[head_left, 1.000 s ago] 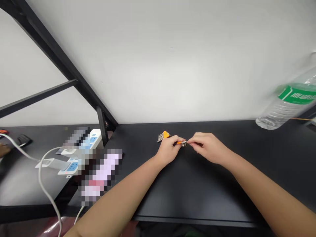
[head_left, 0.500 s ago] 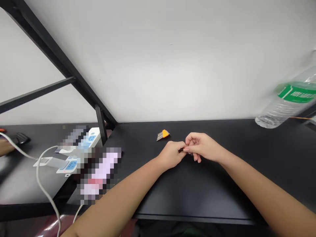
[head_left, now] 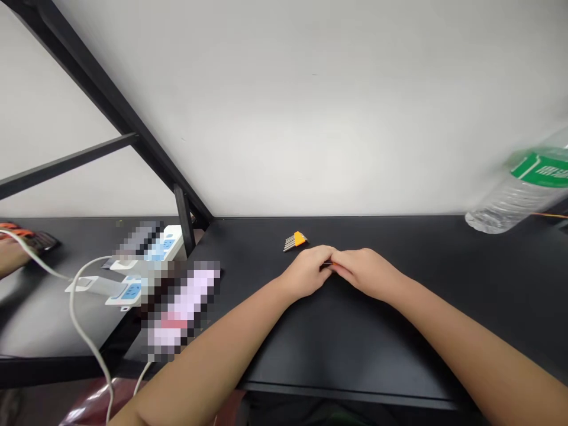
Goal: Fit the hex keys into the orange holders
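In the middle of the black table my left hand (head_left: 309, 273) and my right hand (head_left: 367, 273) meet, fingertips against fingertips. Both are closed in a pinch around a small thin piece with a bit of orange on it, mostly covered by the fingers; its kind cannot be made out. Just beyond my left hand lies an orange holder (head_left: 300, 239) with several thin metal rods sticking out to its left.
A water bottle (head_left: 503, 204) with a green label leans at the far right. To the left are a blurred-out phone-like slab (head_left: 189, 307), a white power strip (head_left: 175, 236), white cables (head_left: 78, 322) and a black frame (head_left: 155, 157). Another person's hand (head_left: 12, 255) shows at the left edge.
My right hand's fingers, spread and curled before, have closed in against my left hand. The view has shifted slightly. The other person's hand has come further into view beside something orange and black.
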`<state>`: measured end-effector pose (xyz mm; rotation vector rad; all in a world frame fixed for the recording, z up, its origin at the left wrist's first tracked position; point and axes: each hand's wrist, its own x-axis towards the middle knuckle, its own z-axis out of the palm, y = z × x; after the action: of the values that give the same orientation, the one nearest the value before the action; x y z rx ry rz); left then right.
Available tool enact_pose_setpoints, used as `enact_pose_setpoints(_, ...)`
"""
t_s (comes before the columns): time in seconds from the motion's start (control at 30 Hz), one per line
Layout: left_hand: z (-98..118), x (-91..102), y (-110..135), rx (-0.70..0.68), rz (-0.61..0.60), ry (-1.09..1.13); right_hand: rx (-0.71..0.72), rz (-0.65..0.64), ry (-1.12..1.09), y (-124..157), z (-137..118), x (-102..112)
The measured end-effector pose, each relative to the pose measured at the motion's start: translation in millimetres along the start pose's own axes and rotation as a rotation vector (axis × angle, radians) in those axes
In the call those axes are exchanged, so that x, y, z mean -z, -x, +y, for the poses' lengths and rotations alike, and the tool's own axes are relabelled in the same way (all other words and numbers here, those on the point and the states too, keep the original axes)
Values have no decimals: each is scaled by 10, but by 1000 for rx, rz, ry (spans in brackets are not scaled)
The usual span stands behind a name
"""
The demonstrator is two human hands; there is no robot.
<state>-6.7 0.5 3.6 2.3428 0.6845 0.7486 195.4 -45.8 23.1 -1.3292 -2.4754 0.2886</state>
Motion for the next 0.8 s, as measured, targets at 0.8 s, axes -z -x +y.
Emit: enact_pose_setpoints(0.8, -491, 241, 1, 338, 226, -141, -627, 260, -113, 80, 905, 65)
